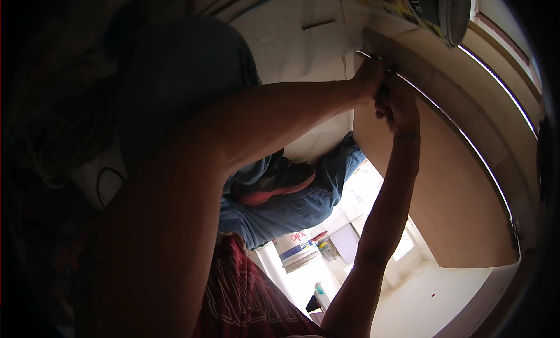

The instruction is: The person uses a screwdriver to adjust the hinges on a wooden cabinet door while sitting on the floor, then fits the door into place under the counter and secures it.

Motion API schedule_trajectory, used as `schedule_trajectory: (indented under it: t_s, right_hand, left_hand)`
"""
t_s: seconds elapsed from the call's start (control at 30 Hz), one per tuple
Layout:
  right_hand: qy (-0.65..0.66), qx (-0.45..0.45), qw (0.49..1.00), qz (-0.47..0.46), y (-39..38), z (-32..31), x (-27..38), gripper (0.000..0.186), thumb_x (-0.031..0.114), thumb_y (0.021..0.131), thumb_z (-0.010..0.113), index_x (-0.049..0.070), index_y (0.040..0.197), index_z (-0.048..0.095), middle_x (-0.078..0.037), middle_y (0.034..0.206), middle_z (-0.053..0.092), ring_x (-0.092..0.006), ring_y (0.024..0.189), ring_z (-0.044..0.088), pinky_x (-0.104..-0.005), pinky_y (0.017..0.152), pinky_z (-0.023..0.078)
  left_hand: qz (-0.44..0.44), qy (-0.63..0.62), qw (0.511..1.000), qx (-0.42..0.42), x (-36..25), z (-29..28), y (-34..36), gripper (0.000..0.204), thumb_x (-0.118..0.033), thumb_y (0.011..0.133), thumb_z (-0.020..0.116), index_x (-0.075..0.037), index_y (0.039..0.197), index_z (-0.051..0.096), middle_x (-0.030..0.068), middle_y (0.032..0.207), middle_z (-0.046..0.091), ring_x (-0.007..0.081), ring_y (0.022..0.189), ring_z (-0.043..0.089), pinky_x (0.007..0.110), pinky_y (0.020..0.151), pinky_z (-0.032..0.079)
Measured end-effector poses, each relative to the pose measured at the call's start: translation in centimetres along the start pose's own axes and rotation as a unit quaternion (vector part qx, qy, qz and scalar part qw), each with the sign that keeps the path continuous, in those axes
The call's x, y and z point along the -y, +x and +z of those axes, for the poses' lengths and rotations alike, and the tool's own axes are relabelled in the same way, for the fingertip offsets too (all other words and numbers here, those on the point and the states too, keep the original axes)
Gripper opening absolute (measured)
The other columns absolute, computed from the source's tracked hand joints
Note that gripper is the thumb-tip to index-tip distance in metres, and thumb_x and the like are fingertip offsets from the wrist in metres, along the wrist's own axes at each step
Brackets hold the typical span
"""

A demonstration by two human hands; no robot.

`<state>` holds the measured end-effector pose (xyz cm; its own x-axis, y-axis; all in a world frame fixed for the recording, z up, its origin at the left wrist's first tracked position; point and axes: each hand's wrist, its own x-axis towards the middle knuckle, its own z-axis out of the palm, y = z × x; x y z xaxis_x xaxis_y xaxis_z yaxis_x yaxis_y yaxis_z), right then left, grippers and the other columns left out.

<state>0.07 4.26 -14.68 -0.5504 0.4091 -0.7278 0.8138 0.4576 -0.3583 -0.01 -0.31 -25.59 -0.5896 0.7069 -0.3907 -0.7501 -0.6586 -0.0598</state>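
Observation:
My left hand is closed at the upper end of a brown wooden door panel, by its edge. Just below it, touching or nearly so, my right hand is curled with its fingers bent in. A small dark thing shows between the two hands, too shadowed to name. Along the panel's edge runs a thin bright line, with a metal hinge towards its far end. Both forearms reach up from the lower edge.
A bucket with a yellow and dark label stands at the upper right. A thin dark rod lies on the pale floor. My bent leg and a dark shoe are close by. A white bucket shows lower down.

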Motion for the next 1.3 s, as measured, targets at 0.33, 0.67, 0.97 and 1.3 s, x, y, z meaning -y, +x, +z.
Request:
schedule_trajectory:
  t_s: [0.33,0.67,0.97,1.3]
  right_hand:
    - [0.017,-0.023,1.000,-0.001,-0.3,0.7,-0.2,0.022,0.031,0.100,0.052,0.014,0.087,0.054,0.000,0.065,0.053,-0.0082,0.047,0.045,-0.0260,0.040,0.034]
    - [0.004,-0.054,0.998,-0.008,-1.3,0.9,0.0,0.028,0.030,0.100,0.050,0.013,0.078,0.054,0.001,0.060,0.050,-0.0088,0.044,0.043,-0.0265,0.038,0.032]
    - [-0.008,-0.064,0.998,-0.005,-2.1,0.7,0.4,0.029,0.029,0.101,0.049,0.014,0.077,0.052,0.002,0.059,0.047,-0.0078,0.044,0.041,-0.0260,0.038,0.030]
    - [-0.006,-0.043,0.999,-0.018,-1.8,1.0,1.6,0.026,0.029,0.101,0.050,0.014,0.079,0.053,0.002,0.061,0.046,-0.0083,0.045,0.042,-0.0262,0.040,0.030]
  left_hand:
    - [-0.023,0.020,0.999,0.031,-0.3,-0.4,0.7,0.030,-0.023,0.101,0.033,-0.001,0.095,0.051,0.0138,0.053,0.055,0.0250,0.033,0.052,0.037,0.028,0.041]
    - [-0.001,0.067,0.998,0.002,-0.3,0.6,0.1,0.028,-0.019,0.099,0.037,0.003,0.094,0.053,0.0144,0.053,0.055,0.0239,0.032,0.052,0.035,0.027,0.042]
    - [-0.015,0.002,1.000,-0.004,0.0,1.3,0.0,0.029,-0.014,0.097,0.037,0.004,0.084,0.055,0.0155,0.054,0.055,0.0242,0.033,0.052,0.036,0.027,0.040]
    - [0.067,0.162,0.971,-0.160,2.5,0.8,5.3,0.032,-0.014,0.098,0.031,0.008,0.091,0.053,0.0170,0.057,0.057,0.0261,0.037,0.054,0.041,0.035,0.044]
